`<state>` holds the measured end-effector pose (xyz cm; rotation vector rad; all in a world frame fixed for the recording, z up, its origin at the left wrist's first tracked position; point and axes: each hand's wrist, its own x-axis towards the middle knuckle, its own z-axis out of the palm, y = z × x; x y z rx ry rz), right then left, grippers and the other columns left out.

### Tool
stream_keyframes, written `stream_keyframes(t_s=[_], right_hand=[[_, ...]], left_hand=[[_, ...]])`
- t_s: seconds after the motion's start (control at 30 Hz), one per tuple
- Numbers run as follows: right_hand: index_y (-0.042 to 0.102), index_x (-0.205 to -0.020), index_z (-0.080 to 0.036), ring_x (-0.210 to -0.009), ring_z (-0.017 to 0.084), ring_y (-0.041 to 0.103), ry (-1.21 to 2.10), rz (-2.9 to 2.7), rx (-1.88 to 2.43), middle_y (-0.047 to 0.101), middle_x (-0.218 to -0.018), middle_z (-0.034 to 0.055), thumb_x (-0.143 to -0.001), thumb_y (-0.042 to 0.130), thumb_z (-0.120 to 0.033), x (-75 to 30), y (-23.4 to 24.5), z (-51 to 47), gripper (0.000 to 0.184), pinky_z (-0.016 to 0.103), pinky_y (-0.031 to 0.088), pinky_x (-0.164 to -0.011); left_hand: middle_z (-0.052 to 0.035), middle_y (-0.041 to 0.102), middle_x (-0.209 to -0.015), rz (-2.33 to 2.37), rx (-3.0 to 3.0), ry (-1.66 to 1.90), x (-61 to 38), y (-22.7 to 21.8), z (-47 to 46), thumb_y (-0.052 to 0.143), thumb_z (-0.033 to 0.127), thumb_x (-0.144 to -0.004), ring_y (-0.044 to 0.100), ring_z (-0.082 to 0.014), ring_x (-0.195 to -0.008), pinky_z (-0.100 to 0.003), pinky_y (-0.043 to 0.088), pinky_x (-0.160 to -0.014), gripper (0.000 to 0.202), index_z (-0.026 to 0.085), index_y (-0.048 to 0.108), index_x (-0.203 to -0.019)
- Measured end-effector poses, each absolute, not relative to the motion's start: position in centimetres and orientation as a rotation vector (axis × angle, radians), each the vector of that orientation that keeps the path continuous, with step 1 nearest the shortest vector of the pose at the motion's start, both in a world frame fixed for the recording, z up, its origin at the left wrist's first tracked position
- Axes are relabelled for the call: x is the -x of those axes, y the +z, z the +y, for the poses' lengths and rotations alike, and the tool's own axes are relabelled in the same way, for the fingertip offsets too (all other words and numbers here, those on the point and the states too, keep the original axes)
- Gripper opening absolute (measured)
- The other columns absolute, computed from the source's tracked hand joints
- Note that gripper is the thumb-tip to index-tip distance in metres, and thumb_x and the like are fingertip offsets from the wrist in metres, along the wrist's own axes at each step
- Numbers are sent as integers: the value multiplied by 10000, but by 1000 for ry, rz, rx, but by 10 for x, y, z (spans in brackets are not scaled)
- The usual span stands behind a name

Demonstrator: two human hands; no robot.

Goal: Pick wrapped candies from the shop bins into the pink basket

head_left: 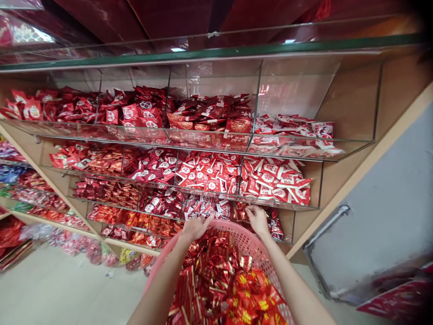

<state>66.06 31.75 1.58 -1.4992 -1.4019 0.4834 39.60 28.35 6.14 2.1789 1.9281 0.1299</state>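
Observation:
A round pink plastic basket (237, 230) with a perforated wall stands in front of me, full of wrapped sweets in dark red and gold (216, 266) and bright orange-red with yellow print (253, 298). My left hand (195, 228) is closed over the basket's far rim, its fingers partly hidden. Beyond the rim, my right hand (257, 220) reaches to a low shelf compartment holding dark red packets (275, 224). Its fingers are curled together; whatever is between them does not show clearly.
Tiered shelves with glass dividers (259, 99) hold red packets (209, 171) in many compartments. A glass ledge (203, 56) crosses above. At right are a wooden side panel (341, 198) and a grey surface (379, 203). Bagged goods (91, 246) line the floor at left.

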Motion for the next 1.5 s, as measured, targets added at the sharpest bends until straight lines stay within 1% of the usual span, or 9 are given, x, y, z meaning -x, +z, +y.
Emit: stream_keyframes(t_s=[0.13, 0.27, 0.37, 0.5, 0.7, 0.87, 1.2, 1.37, 1.5], right_hand=[[588, -762, -153, -446, 106, 432, 837, -953, 1294, 559, -554, -11, -605, 654, -433, -656, 36, 306, 328, 240, 348, -445], [584, -749, -158, -394, 58, 355, 1098, -701, 1187, 463, -454, -76, -506, 754, -389, -656, 49, 289, 376, 192, 249, -386], [595, -775, -150, -379, 41, 323, 1221, -771, 1160, 427, -425, -90, -533, 758, -390, -657, 58, 273, 378, 178, 206, -376], [578, -782, -158, -356, 28, 295, 1365, -1096, 1113, 396, -408, -104, -657, 698, -391, -647, 82, 243, 291, 165, 189, -364], [529, -743, -173, -379, 66, 491, 1656, -1750, 1087, 508, -496, -72, -725, 602, -305, -598, 85, 205, 152, 150, 327, -339], [468, -737, -183, -442, 127, 597, 1676, -1893, 1146, 512, -478, -72, -724, 535, -243, -575, 61, 200, 91, 172, 423, -352], [476, -748, -182, -441, 125, 595, 1716, -1888, 1103, 518, -487, -72, -722, 541, -235, -569, 46, 200, 87, 186, 450, -379], [507, -791, -186, -409, 71, 540, 1617, -1822, 1062, 582, -702, -34, -733, 594, -330, -572, 60, 200, 178, 160, 370, -342], [544, -787, -182, -395, 46, 464, 1385, -1774, 1078, 588, -693, -28, -770, 569, -401, -596, 83, 219, 221, 164, 336, -360]], left_hand=[[-175, 688, -936, 1946, -2183, 116, -395, 61, 284, -33, 732, -731, 621, -319, -943, -431, 445, -805, 913, 164, 650, -944], [-171, 682, -967, 1929, -2197, 64, -395, 62, 284, -1, 714, -755, 616, -301, -962, -405, 440, -813, 881, 160, 627, -1030], [-159, 683, -979, 1907, -2197, 44, -395, 63, 284, 6, 709, -762, 616, -293, -966, -398, 439, -813, 861, 175, 622, -1037], [-159, 688, -954, 1918, -2196, 57, -396, 63, 284, -11, 719, -749, 621, -302, -954, -411, 442, -810, 875, 174, 626, -999], [-160, 692, -933, 1936, -2171, 65, -396, 62, 284, -27, 725, -737, 624, -306, -947, -426, 448, -812, 881, 180, 633, -946], [-185, 687, -939, 1938, -2166, 93, -398, 65, 283, -33, 746, -718, 616, -336, -959, -457, 436, -823, 911, 167, 631, -952], [-175, 689, -938, 1940, -2189, 104, -398, 68, 281, -17, 721, -745, 620, -316, -958, -425, 443, -818, 873, 171, 630, -945], [-169, 691, -930, 1938, -2192, 107, -398, 66, 282, -1, 724, -746, 621, -318, -951, -425, 444, -814, 865, 172, 638, -936], [-159, 691, -944, 1936, -2172, 71, -397, 65, 283, 30, 718, -758, 623, -300, -954, -400, 446, -813, 835, 183, 634, -973]])
